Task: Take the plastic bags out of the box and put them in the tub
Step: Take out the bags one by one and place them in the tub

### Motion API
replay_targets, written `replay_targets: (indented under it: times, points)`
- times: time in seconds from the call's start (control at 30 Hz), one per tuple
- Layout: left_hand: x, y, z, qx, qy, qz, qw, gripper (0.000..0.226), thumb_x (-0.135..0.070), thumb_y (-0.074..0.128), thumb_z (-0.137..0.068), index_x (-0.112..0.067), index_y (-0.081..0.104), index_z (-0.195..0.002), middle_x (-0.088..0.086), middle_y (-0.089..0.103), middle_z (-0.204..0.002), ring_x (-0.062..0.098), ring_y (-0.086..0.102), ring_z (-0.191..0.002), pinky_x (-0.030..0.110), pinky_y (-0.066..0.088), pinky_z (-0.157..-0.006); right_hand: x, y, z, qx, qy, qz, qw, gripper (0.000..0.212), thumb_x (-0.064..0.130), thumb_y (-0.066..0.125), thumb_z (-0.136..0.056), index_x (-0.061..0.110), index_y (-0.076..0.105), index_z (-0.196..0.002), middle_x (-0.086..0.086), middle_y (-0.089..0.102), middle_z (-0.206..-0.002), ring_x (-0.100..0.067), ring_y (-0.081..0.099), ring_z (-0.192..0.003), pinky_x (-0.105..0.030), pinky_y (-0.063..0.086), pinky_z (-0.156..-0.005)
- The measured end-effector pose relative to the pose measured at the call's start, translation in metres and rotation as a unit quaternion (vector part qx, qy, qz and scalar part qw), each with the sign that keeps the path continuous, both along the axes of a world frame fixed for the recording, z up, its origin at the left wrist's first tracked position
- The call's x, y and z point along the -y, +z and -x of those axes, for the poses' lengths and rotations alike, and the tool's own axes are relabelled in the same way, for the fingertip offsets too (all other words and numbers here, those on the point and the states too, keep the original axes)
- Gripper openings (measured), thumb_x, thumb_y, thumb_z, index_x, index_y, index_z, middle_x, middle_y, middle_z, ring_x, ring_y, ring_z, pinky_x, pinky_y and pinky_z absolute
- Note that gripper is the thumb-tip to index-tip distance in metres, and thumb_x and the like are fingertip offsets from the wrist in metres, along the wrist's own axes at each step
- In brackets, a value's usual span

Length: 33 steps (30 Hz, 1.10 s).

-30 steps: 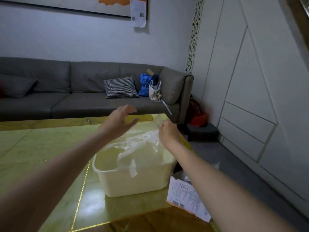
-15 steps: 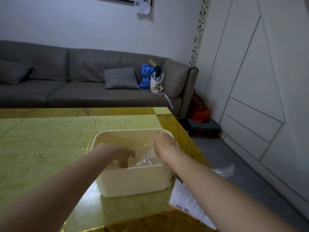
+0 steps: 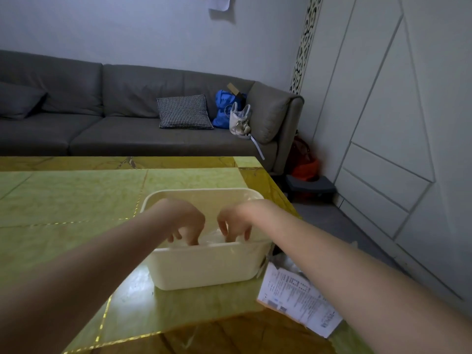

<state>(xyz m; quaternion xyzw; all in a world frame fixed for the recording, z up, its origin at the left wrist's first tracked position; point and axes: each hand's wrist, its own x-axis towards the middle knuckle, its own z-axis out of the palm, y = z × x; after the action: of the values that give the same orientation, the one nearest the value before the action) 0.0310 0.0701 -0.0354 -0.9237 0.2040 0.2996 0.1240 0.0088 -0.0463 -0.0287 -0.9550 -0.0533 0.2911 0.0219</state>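
hands: left hand (image 3: 187,224) and right hand (image 3: 233,223), fingers curled down onto the plastic bags (image 3: 210,238) in the tub (image 3: 204,267); grip unclear.
risk: springy bags may puff back over the rim once released.

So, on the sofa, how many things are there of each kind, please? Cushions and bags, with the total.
Cushions: 2, a checked cushion and a grey cushion.
Bags: 2, a blue bag and a pale handbag.
Total: 4.
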Motion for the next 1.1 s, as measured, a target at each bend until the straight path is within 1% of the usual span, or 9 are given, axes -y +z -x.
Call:
replay_targets:
  times: [0.07, 0.17, 0.3, 0.47, 0.63, 0.73, 0.8, 0.97, 1.1]
  points:
    - [-0.004, -0.009, -0.004, -0.021, 0.005, -0.021, 1.0, 0.033, -0.017, 0.052, -0.092, -0.007, 0.053, -0.123, 0.008, 0.061, -0.096, 0.018, 0.059, -0.081, 0.028, 0.051, -0.075, 0.002, -0.01, -0.001, -0.023, 0.006, 0.04, 0.999, 0.039, 0.016, 0.057, -0.092, -0.001, 0.049, -0.127, -0.015, 0.055, -0.12, -0.026, 0.059, -0.089, -0.037, 0.052, -0.088]
    - [-0.008, -0.017, -0.01, -0.01, -0.035, -0.056, 0.998, 0.033, -0.012, 0.047, -0.09, -0.011, 0.057, -0.121, 0.002, 0.059, -0.079, 0.014, 0.054, -0.06, 0.024, 0.046, -0.062, 0.008, -0.019, -0.004, -0.029, 0.024, 0.091, 0.995, 0.034, 0.015, 0.05, -0.094, 0.0, 0.052, -0.125, -0.007, 0.052, -0.092, -0.021, 0.052, -0.081, -0.035, 0.045, -0.08]
    - [-0.014, -0.022, -0.015, -0.026, -0.01, -0.06, 0.998, 0.033, -0.014, 0.049, -0.09, -0.01, 0.058, -0.121, 0.005, 0.058, -0.1, 0.016, 0.056, -0.068, 0.022, 0.047, -0.064, 0.013, -0.024, -0.005, -0.042, 0.024, 0.11, 0.993, 0.032, 0.017, 0.048, -0.095, 0.003, 0.054, -0.123, -0.008, 0.049, -0.103, -0.024, 0.05, -0.09, -0.034, 0.043, -0.08]
    - [-0.009, 0.005, -0.004, 0.022, 0.013, 0.073, 0.997, 0.028, -0.016, 0.056, -0.089, 0.001, 0.063, -0.112, 0.002, 0.061, -0.072, 0.01, 0.055, -0.057, 0.013, 0.045, -0.05, 0.022, 0.002, 0.005, 0.028, -0.042, -0.027, 0.998, 0.034, 0.019, 0.059, -0.092, 0.0, 0.052, -0.12, -0.008, 0.056, -0.095, -0.019, 0.059, -0.071, -0.031, 0.052, -0.07]
    - [0.019, 0.038, 0.028, 0.171, -0.06, 0.243, 0.953, 0.018, -0.011, 0.05, -0.09, -0.01, 0.062, -0.103, 0.006, 0.067, -0.102, 0.021, 0.064, -0.092, 0.03, 0.051, -0.082, 0.041, 0.048, 0.033, 0.101, -0.042, -0.053, 0.993, 0.021, 0.018, 0.058, -0.093, -0.003, 0.062, -0.097, -0.005, 0.061, -0.074, -0.017, 0.06, -0.061, -0.025, 0.052, -0.058]
    - [0.039, 0.044, 0.052, 0.157, -0.102, 0.322, 0.928, 0.018, -0.01, 0.053, -0.089, -0.011, 0.063, -0.103, 0.004, 0.066, -0.106, 0.019, 0.061, -0.086, 0.027, 0.049, -0.079, 0.057, 0.073, 0.06, 0.085, -0.046, -0.014, 0.995, 0.029, 0.029, 0.062, -0.09, 0.006, 0.063, -0.072, -0.001, 0.061, -0.06, -0.017, 0.059, -0.057, -0.021, 0.048, -0.053]
    - [0.05, 0.043, 0.066, 0.129, -0.128, 0.356, 0.916, 0.02, -0.015, 0.06, -0.087, -0.014, 0.063, -0.107, 0.001, 0.063, -0.112, 0.011, 0.054, -0.082, 0.021, 0.043, -0.074, 0.065, 0.082, 0.077, 0.045, -0.069, 0.013, 0.996, 0.034, 0.038, 0.066, -0.086, 0.005, 0.066, -0.082, -0.003, 0.064, -0.069, -0.019, 0.061, -0.065, -0.023, 0.049, -0.057]
    - [0.068, 0.03, 0.099, 0.078, -0.214, 0.289, 0.93, 0.043, -0.026, 0.069, -0.082, -0.019, 0.057, -0.123, -0.003, 0.056, -0.118, 0.014, 0.055, -0.098, 0.021, 0.04, -0.078, 0.072, 0.061, 0.117, -0.02, -0.08, 0.12, 0.989, 0.043, 0.038, 0.07, -0.083, 0.003, 0.06, -0.106, -0.002, 0.058, -0.078, -0.019, 0.059, -0.072, -0.031, 0.051, -0.07]
    - [0.077, 0.014, 0.113, 0.114, -0.239, 0.218, 0.939, 0.026, -0.019, 0.062, -0.087, -0.013, 0.063, -0.113, 0.004, 0.065, -0.111, 0.021, 0.06, -0.101, 0.025, 0.044, -0.081, 0.073, 0.034, 0.127, 0.149, -0.058, 0.139, 0.977, 0.018, 0.015, 0.069, -0.082, 0.008, 0.054, -0.092, -0.005, 0.051, -0.082, -0.022, 0.054, -0.077, -0.031, 0.047, -0.068]
